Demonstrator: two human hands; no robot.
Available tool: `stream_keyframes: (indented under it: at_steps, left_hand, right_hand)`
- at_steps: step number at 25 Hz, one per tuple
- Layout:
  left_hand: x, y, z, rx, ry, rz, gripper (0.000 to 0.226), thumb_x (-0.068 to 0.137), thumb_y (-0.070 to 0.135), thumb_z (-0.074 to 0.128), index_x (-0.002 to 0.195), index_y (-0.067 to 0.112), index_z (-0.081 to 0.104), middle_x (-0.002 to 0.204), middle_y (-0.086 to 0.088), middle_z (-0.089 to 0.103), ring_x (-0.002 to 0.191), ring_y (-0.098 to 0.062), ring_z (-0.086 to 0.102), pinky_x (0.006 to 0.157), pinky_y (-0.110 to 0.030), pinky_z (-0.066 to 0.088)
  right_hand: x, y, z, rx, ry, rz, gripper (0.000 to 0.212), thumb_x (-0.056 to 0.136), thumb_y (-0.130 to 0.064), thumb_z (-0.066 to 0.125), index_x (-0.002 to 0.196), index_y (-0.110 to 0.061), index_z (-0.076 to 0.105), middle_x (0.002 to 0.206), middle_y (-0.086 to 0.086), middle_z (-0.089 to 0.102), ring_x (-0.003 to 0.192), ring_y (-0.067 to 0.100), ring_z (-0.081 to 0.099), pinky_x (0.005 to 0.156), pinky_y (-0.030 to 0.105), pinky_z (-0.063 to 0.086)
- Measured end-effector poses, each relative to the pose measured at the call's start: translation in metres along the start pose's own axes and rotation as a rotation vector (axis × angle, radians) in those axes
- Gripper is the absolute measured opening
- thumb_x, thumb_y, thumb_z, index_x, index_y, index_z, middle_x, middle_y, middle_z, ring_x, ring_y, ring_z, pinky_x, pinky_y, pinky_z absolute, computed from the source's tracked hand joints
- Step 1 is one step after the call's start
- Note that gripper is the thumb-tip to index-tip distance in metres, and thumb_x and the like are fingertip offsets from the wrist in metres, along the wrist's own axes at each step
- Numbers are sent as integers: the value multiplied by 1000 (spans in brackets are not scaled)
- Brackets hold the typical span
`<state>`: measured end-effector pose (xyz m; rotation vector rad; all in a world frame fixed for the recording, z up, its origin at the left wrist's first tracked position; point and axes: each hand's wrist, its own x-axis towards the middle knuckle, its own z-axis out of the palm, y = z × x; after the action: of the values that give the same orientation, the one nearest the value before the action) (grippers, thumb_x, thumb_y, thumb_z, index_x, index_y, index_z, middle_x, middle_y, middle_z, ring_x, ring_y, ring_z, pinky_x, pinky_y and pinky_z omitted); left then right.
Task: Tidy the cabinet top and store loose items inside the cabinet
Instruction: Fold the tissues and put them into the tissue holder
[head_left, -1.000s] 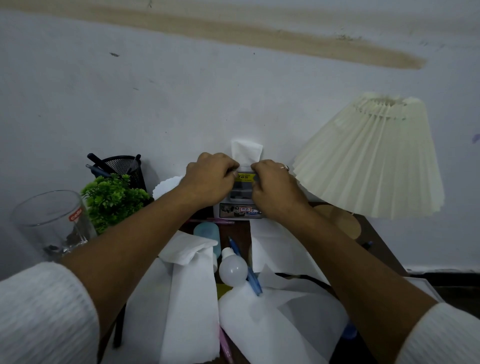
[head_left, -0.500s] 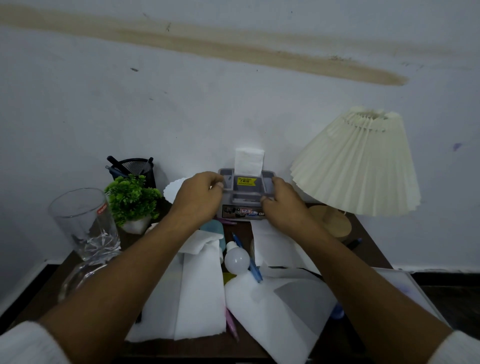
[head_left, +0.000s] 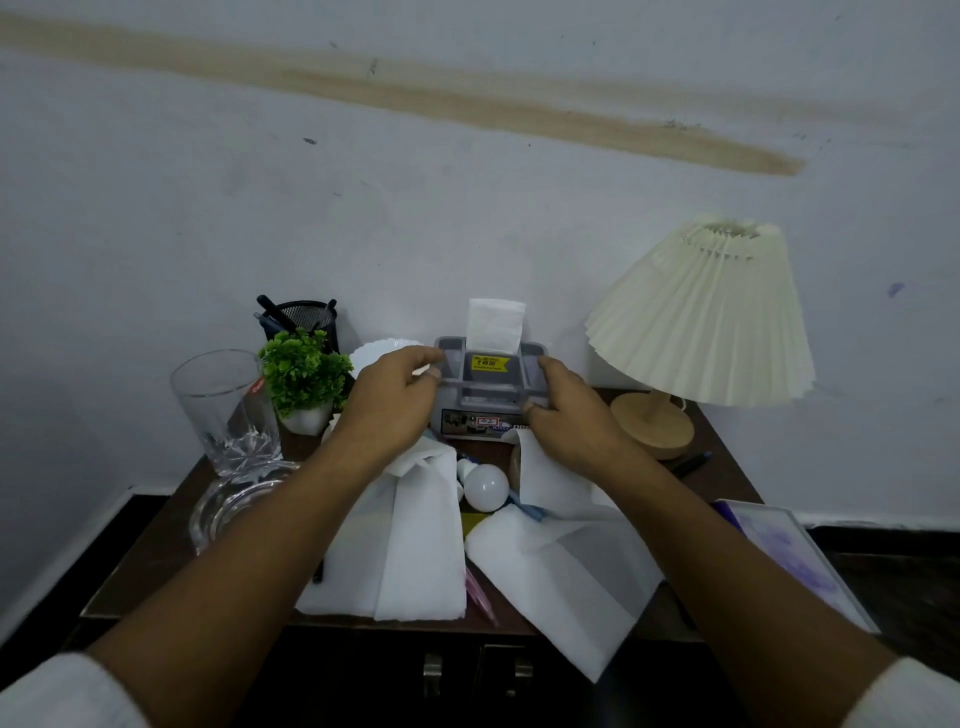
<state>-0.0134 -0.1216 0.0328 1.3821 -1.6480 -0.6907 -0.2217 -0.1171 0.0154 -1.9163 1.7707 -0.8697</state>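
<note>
Cabinet top (head_left: 145, 571) is mid-tidy: left hand (head_left: 400, 387) and right hand (head_left: 569, 410) clasp the tissue holder (head_left: 488, 402) by its sides; gathering the loose tissues (head_left: 415, 545) likely comes next.

In front of me the brown cabinet top (head_left: 161, 540) holds a glass (head_left: 223, 410), a green plant (head_left: 304, 371), a gray box (head_left: 488, 402), a lamp (head_left: 698, 327), a white bulb (head_left: 485, 487) and white tissues (head_left: 410, 551).

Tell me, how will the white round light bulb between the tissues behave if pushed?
The white round light bulb would probably roll, since it lies on its rounded side. Its smooth shell looks light, possibly fragile. The white tissue sheets beside it may stop it.
</note>
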Motion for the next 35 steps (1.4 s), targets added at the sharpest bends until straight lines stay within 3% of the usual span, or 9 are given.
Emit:
stream_keyframes:
  at_steps: [2, 4, 9, 12, 18, 26, 29, 33, 35]
  left_hand:
    - [-12, 4, -9, -57, 64, 23, 31, 102, 18, 51, 129, 27, 66, 113, 14, 68, 93, 10, 62, 78, -8, 48]
    - [-29, 6, -20, -149, 147, 17, 29, 101, 19, 52, 120, 34, 68, 101, 18, 68, 77, 13, 60, 63, -2, 43]
    - [-76, -8, -33, -305, 267, -13, 27, 100, 15, 55, 109, 34, 73, 112, 18, 72, 107, 2, 64, 89, -25, 51]
    - [-79, -16, -38, -337, 307, -44, 27, 100, 13, 55, 109, 32, 73, 108, 18, 73, 103, 2, 66, 89, -25, 52]
    - [-74, -33, -38, -364, 267, -47, 28, 98, 12, 55, 106, 32, 73, 102, 20, 74, 94, 3, 67, 79, -19, 50]
    - [-62, -24, -39, -69, 114, 282, 60, 88, 17, 70, 142, 36, 52, 140, 22, 52, 131, 6, 44, 103, -20, 45]
    - [-58, -15, -39, -71, 94, 292, 53, 84, 29, 73, 134, 40, 59, 119, 27, 64, 111, 10, 57, 85, -10, 51]
    - [-57, -12, -36, -469, 30, 122, 22, 89, 17, 75, 105, 32, 75, 101, 13, 78, 90, -7, 74, 70, -19, 57]
    - [-58, -10, -31, -580, -19, 67, 19, 90, 17, 74, 106, 25, 76, 103, 5, 79, 93, -15, 76, 72, -24, 59]
  right_hand:
    - [-15, -7, 0, -61, 67, -32, 47, 97, -18, 57, 142, -21, 43, 140, 5, 49, 121, 21, 54, 90, 26, 41]
    - [-37, -17, 6, -100, 206, -131, 47, 95, -23, 61, 140, -25, 46, 138, 0, 49, 119, 16, 54, 89, 23, 41]
    - [-74, -48, 44, -99, 76, -273, 47, 88, -39, 70, 132, -32, 54, 129, -10, 60, 114, 9, 56, 93, 26, 46]
    - [-71, -55, 61, -150, 78, -313, 43, 89, -40, 68, 131, -33, 57, 133, -10, 59, 119, 12, 53, 101, 31, 41]
    - [-54, -62, 78, -244, 148, -355, 23, 92, -22, 63, 112, -28, 72, 117, -6, 68, 106, 16, 57, 87, 29, 37]
    - [-50, -76, 21, 501, 265, -183, 12, 98, -20, 64, 109, -19, 68, 108, -6, 66, 108, 20, 65, 68, 39, 64]
    - [-54, -84, 5, 637, 216, -273, 16, 96, -13, 66, 112, -18, 68, 103, -1, 70, 100, 16, 69, 65, 29, 62]
    - [-56, -84, 8, 936, 79, -98, 43, 89, -9, 73, 128, -17, 56, 104, 9, 76, 97, 23, 75, 77, 38, 63]
    - [-58, -79, 16, 914, 9, -43, 31, 91, -9, 71, 120, -16, 64, 104, 7, 78, 97, 25, 75, 80, 39, 63]
